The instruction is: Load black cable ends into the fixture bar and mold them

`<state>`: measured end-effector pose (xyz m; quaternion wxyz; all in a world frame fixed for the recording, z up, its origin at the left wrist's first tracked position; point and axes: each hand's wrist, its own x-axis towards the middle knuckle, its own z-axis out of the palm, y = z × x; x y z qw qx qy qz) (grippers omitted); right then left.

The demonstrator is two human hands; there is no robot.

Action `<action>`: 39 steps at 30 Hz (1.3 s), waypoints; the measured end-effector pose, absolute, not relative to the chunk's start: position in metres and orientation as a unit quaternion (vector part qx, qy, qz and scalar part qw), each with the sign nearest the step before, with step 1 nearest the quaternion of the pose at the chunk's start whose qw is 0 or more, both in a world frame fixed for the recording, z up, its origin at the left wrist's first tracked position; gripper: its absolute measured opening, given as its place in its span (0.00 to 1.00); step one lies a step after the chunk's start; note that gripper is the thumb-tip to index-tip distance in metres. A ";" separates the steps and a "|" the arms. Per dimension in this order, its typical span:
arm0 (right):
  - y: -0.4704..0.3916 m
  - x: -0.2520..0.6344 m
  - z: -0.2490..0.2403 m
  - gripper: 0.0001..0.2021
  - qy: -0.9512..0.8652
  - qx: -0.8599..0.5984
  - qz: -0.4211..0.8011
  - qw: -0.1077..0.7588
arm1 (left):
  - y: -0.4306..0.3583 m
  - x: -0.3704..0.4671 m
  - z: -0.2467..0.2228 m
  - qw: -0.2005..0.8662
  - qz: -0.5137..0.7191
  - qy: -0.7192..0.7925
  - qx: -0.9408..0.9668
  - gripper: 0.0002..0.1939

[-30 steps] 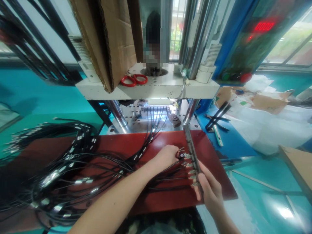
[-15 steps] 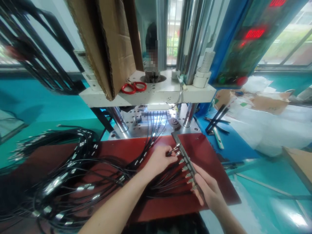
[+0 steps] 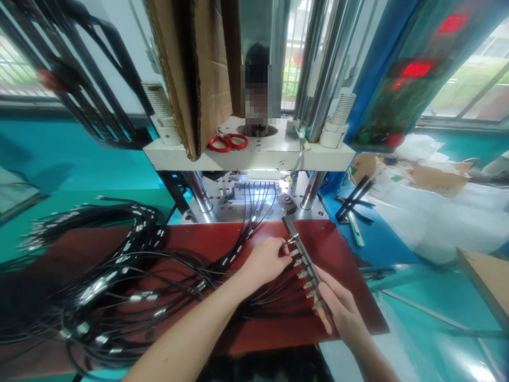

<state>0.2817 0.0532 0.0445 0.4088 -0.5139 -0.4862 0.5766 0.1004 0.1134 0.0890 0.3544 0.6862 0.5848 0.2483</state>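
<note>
Over the red board (image 3: 350,281), left fingers (image 3: 283,260) pinch a cable (image 3: 283,245), right fingers (image 3: 332,283) grip a slim bar (image 3: 304,255)

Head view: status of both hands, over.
Left hand pinching thin black cable at long dark-grey bar. Right hand gripping bar's near part. No obstruction visible.

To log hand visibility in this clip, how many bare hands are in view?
2: the left hand, with a cable end in its fingers beside the dark bar, and the right hand, holding that bar's near end. Neither is hidden, though some fingers are.
</note>
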 end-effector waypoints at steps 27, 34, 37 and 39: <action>0.055 0.285 0.032 0.30 -0.561 -0.513 0.550 0.344 | 0.117 0.089 0.072 0.612 0.309 0.511 0.518 0.17; 0.054 0.284 0.031 0.27 -0.566 -0.515 0.541 0.348 | 0.114 0.093 0.073 0.461 0.312 0.524 0.645 0.10; 0.054 0.283 0.031 0.27 -0.563 -0.512 0.541 0.358 | 0.111 0.097 0.069 0.294 0.278 0.539 0.739 0.10; 0.055 0.284 0.031 0.27 -0.557 -0.510 0.544 0.366 | 0.110 0.100 0.066 0.182 0.240 0.529 0.793 0.11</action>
